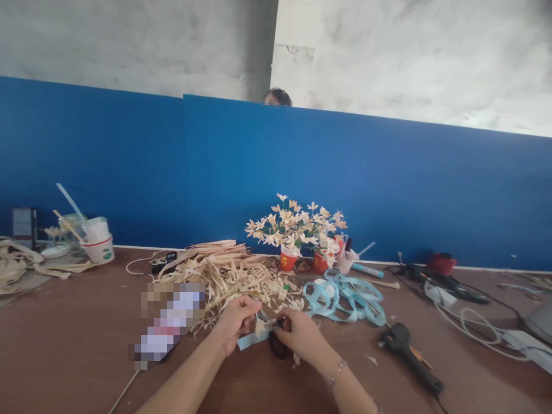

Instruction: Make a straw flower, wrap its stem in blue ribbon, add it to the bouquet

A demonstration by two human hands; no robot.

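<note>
My left hand is closed, with thumb and fingers pinched on a short length of light blue ribbon. A small cream husk piece shows against the ribbon, between my two hands. Fingers curled, my right hand grips scissors whose dark handles show below it. The scissors' blades lie close to the ribbon and are partly hidden, so I cannot tell how far apart they are. A loose pile of pale dried husk strips lies just beyond my hands.
Red cups hold cream flowers at the back. Tangled blue ribbon lies right of them, with a black glue gun nearer. A phone lies left; cables run along the right. Behind a blue partition, a person's head shows.
</note>
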